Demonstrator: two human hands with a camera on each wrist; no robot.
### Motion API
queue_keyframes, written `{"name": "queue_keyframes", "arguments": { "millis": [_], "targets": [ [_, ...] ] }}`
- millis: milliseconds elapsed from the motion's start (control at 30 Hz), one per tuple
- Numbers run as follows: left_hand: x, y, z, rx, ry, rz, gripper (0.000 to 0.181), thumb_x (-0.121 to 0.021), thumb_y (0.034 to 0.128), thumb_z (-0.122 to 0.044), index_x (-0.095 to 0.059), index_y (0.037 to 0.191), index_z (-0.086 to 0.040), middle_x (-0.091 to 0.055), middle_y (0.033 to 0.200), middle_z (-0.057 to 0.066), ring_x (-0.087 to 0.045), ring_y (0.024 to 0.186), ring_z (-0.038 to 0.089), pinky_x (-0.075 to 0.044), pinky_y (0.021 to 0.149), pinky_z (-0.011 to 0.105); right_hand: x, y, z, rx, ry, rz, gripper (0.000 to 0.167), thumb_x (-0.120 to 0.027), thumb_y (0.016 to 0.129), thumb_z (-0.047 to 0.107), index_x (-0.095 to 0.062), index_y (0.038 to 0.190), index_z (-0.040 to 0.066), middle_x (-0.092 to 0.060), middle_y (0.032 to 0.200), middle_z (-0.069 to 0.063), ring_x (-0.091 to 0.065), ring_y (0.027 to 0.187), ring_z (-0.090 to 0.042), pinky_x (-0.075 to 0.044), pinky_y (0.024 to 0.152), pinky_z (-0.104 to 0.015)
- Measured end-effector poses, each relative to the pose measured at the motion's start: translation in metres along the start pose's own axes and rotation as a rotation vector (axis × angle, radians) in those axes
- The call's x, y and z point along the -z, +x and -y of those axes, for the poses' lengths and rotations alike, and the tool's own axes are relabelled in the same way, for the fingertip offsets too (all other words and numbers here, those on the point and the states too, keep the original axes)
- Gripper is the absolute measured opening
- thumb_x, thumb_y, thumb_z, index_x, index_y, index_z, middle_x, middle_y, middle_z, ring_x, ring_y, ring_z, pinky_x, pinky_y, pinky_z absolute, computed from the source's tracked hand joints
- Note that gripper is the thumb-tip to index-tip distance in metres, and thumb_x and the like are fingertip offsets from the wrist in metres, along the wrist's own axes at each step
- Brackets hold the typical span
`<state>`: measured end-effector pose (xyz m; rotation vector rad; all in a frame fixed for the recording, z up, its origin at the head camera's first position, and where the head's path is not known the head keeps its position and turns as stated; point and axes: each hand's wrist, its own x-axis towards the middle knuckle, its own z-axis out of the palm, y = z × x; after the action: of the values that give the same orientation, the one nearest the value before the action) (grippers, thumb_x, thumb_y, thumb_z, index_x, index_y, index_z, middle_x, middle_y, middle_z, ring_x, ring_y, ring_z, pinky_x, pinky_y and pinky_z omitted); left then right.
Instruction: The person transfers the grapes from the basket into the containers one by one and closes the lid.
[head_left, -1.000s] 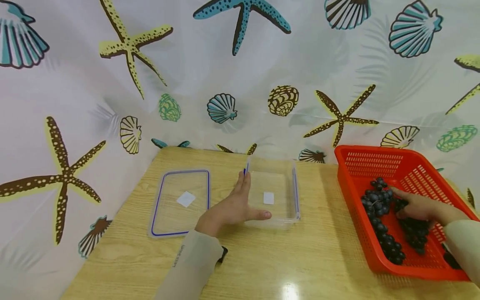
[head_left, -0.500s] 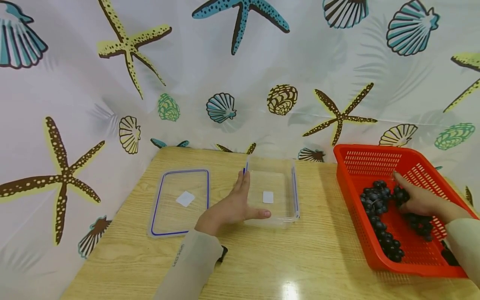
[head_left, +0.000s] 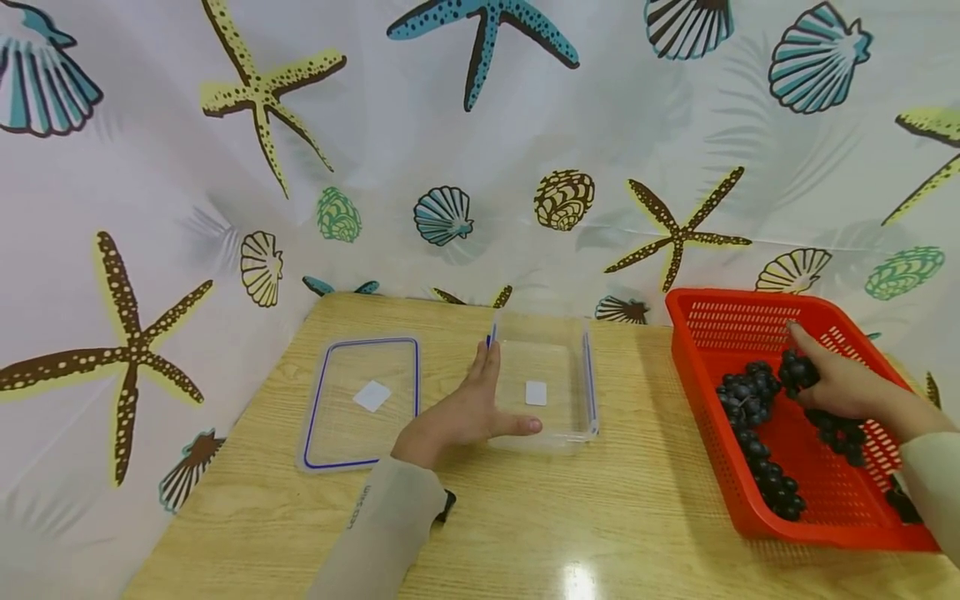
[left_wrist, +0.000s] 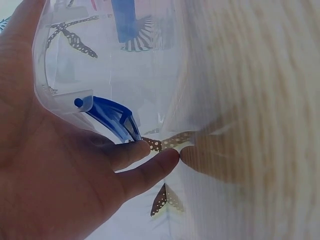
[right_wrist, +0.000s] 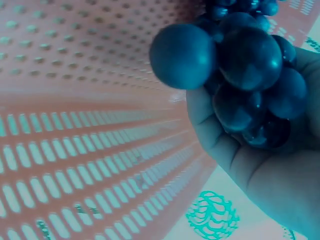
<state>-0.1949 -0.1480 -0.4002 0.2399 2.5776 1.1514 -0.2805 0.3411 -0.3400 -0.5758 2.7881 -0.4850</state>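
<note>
One flat, clear plastic lid (head_left: 341,433) with a blue seal and one white square label (head_left: 372,397) lay on the wood-grain table (head_left: 637,500) at the left. Right of it, one left hand (head_left: 465,417) rested at one clear, rectangular plastic container (head_left: 591,392), its grip spread wide, the thumb along the near end and the other fingers at the left side; in the left wrist view they were near one angled blue latch (left_wrist: 112,117).

Well apart, further right, stood one red, slotted plastic basket (head_left: 825,537). Dark grapes (head_left: 746,400) lay along its left side, overlapping too much to count. Right of these, one right hand (head_left: 843,383) held a bunch of grapes (head_left: 798,372) within the basket, its grip curled round the fruit. The held grapes were round, smooth and near-black, faintly glossy and tightly packed, showing on both sides of the hand. Beside the right sleeve (head_left: 933,483) was a dark thing (head_left: 903,504), too hidden to tell.
</note>
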Motion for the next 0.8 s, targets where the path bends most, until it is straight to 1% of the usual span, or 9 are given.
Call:
{"name": "queue_keyframes", "arguments": {
  "millis": [100,233,300,467,533,600,667,700,800],
  "targets": [
    [0.000,0.000,0.002,-0.004,-0.008,-0.004,0.131,-0.078,0.0818,-0.060,0.022,0.158,-0.024,0.030,0.161,-0.005,0.010,0.151,0.026,-0.012,0.118,0.055,0.006,0.000,0.012,-0.013,-0.014,0.001,0.106,-0.070,0.086,0.001,0.010,0.156,-0.007,-0.008,0.153,-0.046,-0.043,0.120,-0.063,-0.034,0.097,-0.073],
    [0.000,0.000,0.004,-0.020,-0.017,-0.008,0.130,-0.078,0.0823,-0.060,0.022,0.158,-0.023,0.029,0.162,-0.003,0.011,0.151,0.026,-0.012,0.118,0.056,0.012,0.001,0.028,-0.022,-0.045,-0.004,0.109,-0.071,0.088,0.006,0.013,0.157,-0.002,-0.016,0.150,-0.048,-0.057,0.105,-0.055,-0.040,0.091,-0.071],
    [0.000,0.000,0.004,-0.025,-0.018,-0.008,0.130,-0.078,0.0826,-0.059,0.022,0.158,-0.023,0.028,0.163,-0.002,0.011,0.151,0.026,-0.012,0.118,0.056,0.015,0.001,0.036,-0.009,-0.043,-0.003,0.109,-0.071,0.089,0.007,0.014,0.157,-0.001,-0.017,0.149,-0.049,-0.060,0.100,-0.051,-0.042,0.089,-0.070],
    [-0.001,0.000,0.005,-0.023,-0.013,-0.011,0.130,-0.078,0.0823,-0.060,0.020,0.159,-0.021,0.027,0.164,0.002,0.010,0.151,0.028,-0.013,0.118,0.056,0.022,0.005,0.060,0.015,-0.047,-0.005,0.108,-0.070,0.093,0.012,0.015,0.157,0.000,-0.019,0.150,-0.047,-0.055,0.111,-0.057,-0.040,0.092,-0.070],
    [-0.001,0.001,0.005,-0.026,-0.011,-0.014,0.130,-0.078,0.0822,-0.060,0.020,0.159,-0.021,0.027,0.164,0.001,0.010,0.151,0.028,-0.013,0.118,0.056,0.025,0.007,0.071,0.013,-0.053,-0.008,0.108,-0.070,0.094,0.015,0.017,0.158,0.002,-0.021,0.149,-0.048,-0.059,0.105,-0.053,-0.045,0.089,-0.066],
    [-0.001,0.001,0.006,-0.030,-0.008,-0.017,0.131,-0.077,0.0818,-0.061,0.020,0.159,-0.020,0.028,0.163,0.000,0.010,0.151,0.027,-0.013,0.118,0.055,0.027,0.009,0.083,0.011,-0.055,-0.009,0.109,-0.070,0.095,0.018,0.018,0.158,0.003,-0.021,0.149,-0.048,-0.063,0.092,-0.045,-0.049,0.081,-0.060],
    [-0.001,0.002,0.006,-0.033,-0.003,-0.021,0.131,-0.077,0.0810,-0.063,0.019,0.159,-0.019,0.028,0.163,0.000,0.009,0.151,0.027,-0.014,0.118,0.055,0.028,0.011,0.095,0.013,-0.046,-0.008,0.109,-0.069,0.096,0.020,0.020,0.157,0.005,-0.020,0.150,-0.046,-0.064,0.089,-0.039,-0.050,0.078,-0.056],
    [-0.001,0.002,0.006,-0.034,-0.005,-0.021,0.131,-0.077,0.0811,-0.063,0.019,0.159,-0.019,0.028,0.163,-0.001,0.009,0.151,0.027,-0.014,0.118,0.055,0.028,0.013,0.102,0.015,-0.039,-0.006,0.109,-0.069,0.096,0.021,0.020,0.157,0.005,-0.018,0.152,-0.045,-0.064,0.089,-0.038,-0.050,0.078,-0.056],
    [-0.001,0.002,0.007,-0.031,-0.015,-0.020,0.131,-0.077,0.0813,-0.062,0.019,0.159,-0.020,0.028,0.162,-0.001,0.010,0.151,0.027,-0.013,0.118,0.055,0.028,0.017,0.121,0.027,-0.007,-0.002,0.109,-0.068,0.097,0.021,0.022,0.157,0.007,-0.009,0.158,-0.040,-0.058,0.110,-0.050,-0.045,0.091,-0.064]
  ]
}}
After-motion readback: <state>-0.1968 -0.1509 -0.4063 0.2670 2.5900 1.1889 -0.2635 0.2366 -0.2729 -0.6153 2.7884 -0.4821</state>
